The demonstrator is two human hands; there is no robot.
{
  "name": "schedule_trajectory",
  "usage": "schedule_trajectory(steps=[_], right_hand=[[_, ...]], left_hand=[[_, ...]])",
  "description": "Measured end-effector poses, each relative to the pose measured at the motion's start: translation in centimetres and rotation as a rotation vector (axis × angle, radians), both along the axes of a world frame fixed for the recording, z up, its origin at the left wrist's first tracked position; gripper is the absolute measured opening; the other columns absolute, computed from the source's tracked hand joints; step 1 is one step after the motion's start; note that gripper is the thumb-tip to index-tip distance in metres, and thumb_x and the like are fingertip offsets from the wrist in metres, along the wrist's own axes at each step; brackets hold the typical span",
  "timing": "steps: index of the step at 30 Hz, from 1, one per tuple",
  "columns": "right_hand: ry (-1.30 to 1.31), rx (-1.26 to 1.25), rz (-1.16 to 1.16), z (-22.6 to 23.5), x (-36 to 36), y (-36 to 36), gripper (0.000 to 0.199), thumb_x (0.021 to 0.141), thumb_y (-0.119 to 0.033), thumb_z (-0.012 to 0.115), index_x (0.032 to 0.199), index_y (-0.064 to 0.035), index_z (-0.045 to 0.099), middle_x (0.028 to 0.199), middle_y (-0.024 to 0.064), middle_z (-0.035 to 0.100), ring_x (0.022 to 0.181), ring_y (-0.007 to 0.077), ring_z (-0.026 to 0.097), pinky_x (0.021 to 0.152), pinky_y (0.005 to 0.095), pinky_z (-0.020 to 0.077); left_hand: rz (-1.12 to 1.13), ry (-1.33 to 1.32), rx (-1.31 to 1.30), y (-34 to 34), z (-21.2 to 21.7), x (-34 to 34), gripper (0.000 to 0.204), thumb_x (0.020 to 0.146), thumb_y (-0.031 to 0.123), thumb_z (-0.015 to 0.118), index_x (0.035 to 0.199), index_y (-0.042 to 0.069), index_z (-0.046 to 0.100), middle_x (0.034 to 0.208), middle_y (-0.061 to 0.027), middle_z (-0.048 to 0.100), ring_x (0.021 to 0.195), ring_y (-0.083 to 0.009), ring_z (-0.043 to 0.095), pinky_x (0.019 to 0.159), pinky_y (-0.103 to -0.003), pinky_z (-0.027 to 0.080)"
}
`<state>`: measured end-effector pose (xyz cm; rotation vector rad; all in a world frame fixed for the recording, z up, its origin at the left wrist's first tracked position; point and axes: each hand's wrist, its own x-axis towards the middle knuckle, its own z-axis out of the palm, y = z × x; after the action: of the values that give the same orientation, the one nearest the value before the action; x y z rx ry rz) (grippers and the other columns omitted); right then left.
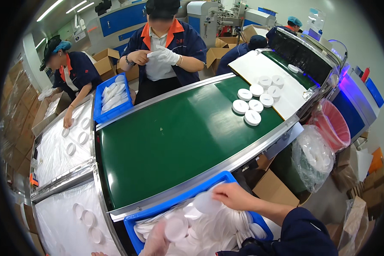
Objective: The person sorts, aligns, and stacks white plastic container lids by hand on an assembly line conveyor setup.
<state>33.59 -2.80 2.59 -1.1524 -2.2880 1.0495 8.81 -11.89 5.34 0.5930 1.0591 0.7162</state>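
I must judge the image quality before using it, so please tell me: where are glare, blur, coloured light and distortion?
In the head view, pale glare lies on the green conveyor belt; the left hand there looks smeared, probably by motion, the right hand clearer; violet light tints the machine at right; the head view also bends toward a dark, rounded rim.

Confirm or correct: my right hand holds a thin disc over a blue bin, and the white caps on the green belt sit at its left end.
Wrong end: the head view shows the white caps at the right end of the green belt. The rest stands.
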Motion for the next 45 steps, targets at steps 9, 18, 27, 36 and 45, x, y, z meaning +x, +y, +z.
schedule_trajectory(steps=[9, 18, 27, 36, 45], right_hand=[[0.465, -0.020, -0.109, -0.7, -10.5, 3.0, 0.014, 0.077, -0.011, 0.064, 0.076, 0.0006, 0.057, 0.068, 0.0087, 0.055, 0.055, 0.0141, 0.050, 0.051, 0.0271, 0.0419], [0.425, 0.022, 0.013, -2.7, -11.7, 3.3, 0.012, 0.078, -0.009, 0.061, 0.084, 0.0000, 0.056, 0.070, 0.0087, 0.049, 0.058, 0.0201, 0.050, 0.053, 0.0301, 0.0412], [0.352, 0.162, -0.047, -2.7, -11.7, 2.5, 0.011, 0.077, -0.005, 0.057, 0.088, -0.0010, 0.057, 0.075, 0.0113, 0.055, 0.058, 0.0279, 0.053, 0.050, 0.0349, 0.0416], [0.166, 0.002, -0.067, -3.2, -11.5, 2.8, 0.027, 0.073, -0.005, 0.052, 0.099, -0.0021, 0.046, 0.078, 0.0194, 0.058, 0.067, 0.0353, 0.057, 0.060, 0.0406, 0.0458], [0.122, 0.098, -0.123, -3.6, -11.5, 2.8, 0.013, 0.079, -0.014, 0.051, 0.086, -0.0038, 0.046, 0.071, 0.0149, 0.060, 0.062, 0.0343, 0.057, 0.054, 0.0433, 0.0451]], left_hand=[[0.447, -0.182, 0.103, 4.9, -2.2, 1.4, 0.045, 0.087, 0.037, 0.045, 0.117, 0.004, 0.045, 0.115, -0.0113, 0.051, 0.104, -0.0234, 0.052, 0.082, -0.042, 0.046], [0.631, 0.154, 0.274, 4.9, -5.2, 0.4, 0.022, 0.079, 0.008, 0.059, 0.098, -0.001, 0.057, 0.091, -0.0052, 0.060, 0.082, -0.0125, 0.056, 0.071, -0.026, 0.047], [0.718, 0.369, 0.397, 5.0, -6.0, 0.0, 0.009, 0.081, 0.007, 0.056, 0.086, 0.000, 0.057, 0.081, -0.0025, 0.058, 0.072, -0.0073, 0.053, 0.066, -0.022, 0.044], [0.586, 0.559, 0.614, 5.0, -5.4, 1.4, 0.027, 0.077, 0.005, 0.056, 0.103, 0.000, 0.051, 0.096, -0.0063, 0.056, 0.085, -0.0130, 0.053, 0.077, -0.026, 0.044], [0.484, 0.561, 0.599, 4.7, -4.7, 1.3, 0.040, 0.075, 0.006, 0.058, 0.112, -0.001, 0.046, 0.103, -0.0103, 0.055, 0.092, -0.0171, 0.055, 0.082, -0.028, 0.044]])
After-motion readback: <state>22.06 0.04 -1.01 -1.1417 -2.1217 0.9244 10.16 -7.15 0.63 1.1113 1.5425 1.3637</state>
